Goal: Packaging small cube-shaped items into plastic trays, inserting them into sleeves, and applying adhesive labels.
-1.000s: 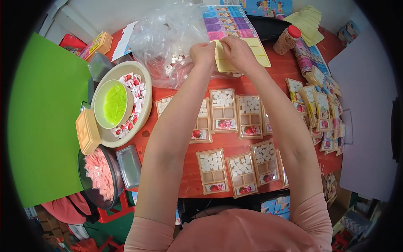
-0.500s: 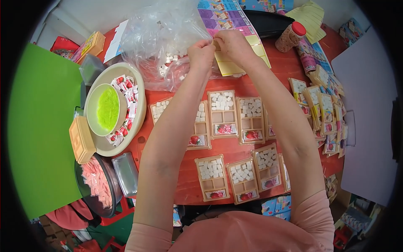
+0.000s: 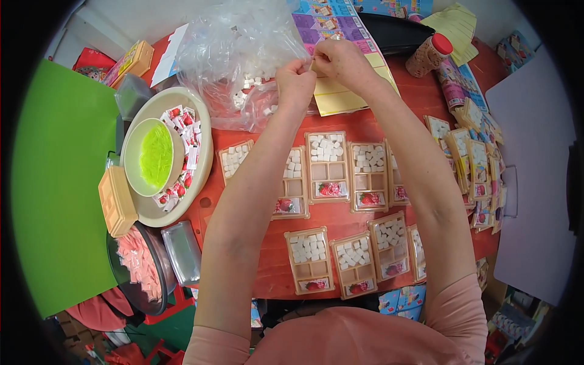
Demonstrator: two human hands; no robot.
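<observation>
Both my hands meet at the far middle of the table, fingertips pinched close together. My left hand (image 3: 295, 82) is closed beside a clear plastic bag (image 3: 234, 52) with small white cubes inside. My right hand (image 3: 342, 64) is closed over a sheet of colourful labels (image 3: 331, 24), near its bare yellow part. Whatever lies between the fingertips is too small to make out. Below and between my forearms, beige compartment trays (image 3: 319, 173) stand in two rows, each showing white cubes and a strawberry-printed sachet (image 3: 331, 189). My left forearm partly covers some of them.
At left, a large cream basin (image 3: 204, 131) holds sachets and a bowl of lime-green pieces (image 3: 157, 157). A dark bowl of pink packets (image 3: 139, 261) and clear lids (image 3: 181, 252) sit below. Packed trays (image 3: 477, 161) are piled at right. A red-capped jar (image 3: 426, 58) stands far right.
My right hand's fingers have shifted slightly apart from my left's, moving a little right. The view has shifted slightly; the trays and bag stay in place.
</observation>
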